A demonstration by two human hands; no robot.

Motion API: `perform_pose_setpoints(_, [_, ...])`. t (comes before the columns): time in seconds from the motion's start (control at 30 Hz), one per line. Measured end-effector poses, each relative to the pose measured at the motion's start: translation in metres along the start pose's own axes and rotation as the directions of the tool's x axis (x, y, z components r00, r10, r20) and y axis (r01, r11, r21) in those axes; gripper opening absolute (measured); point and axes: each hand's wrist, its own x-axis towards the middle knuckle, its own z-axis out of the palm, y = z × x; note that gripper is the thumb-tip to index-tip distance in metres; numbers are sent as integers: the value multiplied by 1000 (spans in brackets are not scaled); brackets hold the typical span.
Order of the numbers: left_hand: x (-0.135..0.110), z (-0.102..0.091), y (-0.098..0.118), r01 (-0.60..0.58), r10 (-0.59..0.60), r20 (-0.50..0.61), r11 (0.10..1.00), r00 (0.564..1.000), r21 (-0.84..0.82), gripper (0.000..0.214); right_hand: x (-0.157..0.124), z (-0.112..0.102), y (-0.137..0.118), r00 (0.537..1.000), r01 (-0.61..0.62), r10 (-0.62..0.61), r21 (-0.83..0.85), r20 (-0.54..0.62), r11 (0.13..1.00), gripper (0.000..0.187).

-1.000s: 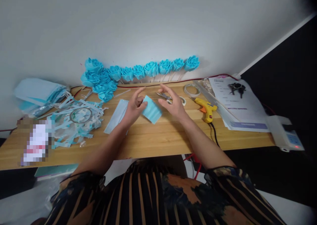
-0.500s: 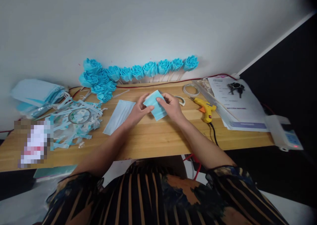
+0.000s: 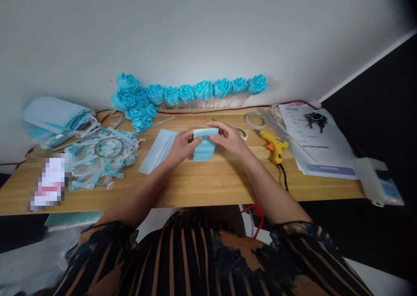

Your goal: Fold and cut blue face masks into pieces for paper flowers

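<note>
A folded piece of light-blue face mask fabric is held up between both hands over the middle of the table. My left hand pinches its left edge, thumb on the near face. On the right edge, my right hand grips it the same way, with the fingers behind. A flat pleated blue face mask lies on the wood just left of my left hand. Partly behind my right hand is a roll of white tape.
Blue flowers on sticks line the wall. At left are a mask stack, cut strips and a tape roll. To the right lie a clear tape roll, a yellow glue gun, papers and keys.
Both hands have turned the blue piece from a tilted position to nearly upright, its top edge now level. The camera view has shifted slightly.
</note>
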Motion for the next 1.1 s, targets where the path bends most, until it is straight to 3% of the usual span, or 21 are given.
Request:
perform_pose_setpoints(0.07, [-2, 3, 0, -15, 11, 72, 998, 997, 57, 37, -1, -5, -4, 998, 31, -25, -133, 52, 991, 41])
perform_pose_setpoints(0.17, [-4, 5, -5, -39, 24, 124, 991, 992, 124, 35, -3, -3, -6, 997, 49, -38, -192, 61, 980, 25])
perform_pose_setpoints(0.27, [-4, 4, -9, -32, 6, 162, 986, 987, 161, 34, -2, 2, -4, 992, 80, -96, -192, -78, 978, 24])
perform_pose_setpoints(0.4, [-2, 0, -10, -64, 5, 199, 954, 980, 292, 33, 1, 0, -1, 947, 120, -167, -182, -273, 976, 25])
perform_pose_setpoints(0.6, [1, -3, -8, -68, 13, 149, 925, 989, 374, 37, 6, -6, 4, 913, 102, -144, -127, -383, 987, 27])
perform_pose_setpoints(0.8, [3, -5, -11, -79, 24, 145, 921, 989, 382, 35, 8, -7, 9, 910, 64, -73, -35, -409, 997, 30])
perform_pose_setpoints(1.1, [5, -7, -16, -50, 10, 109, 927, 994, 371, 36, 8, -9, 9, 899, 61, -92, -87, -429, 994, 27])
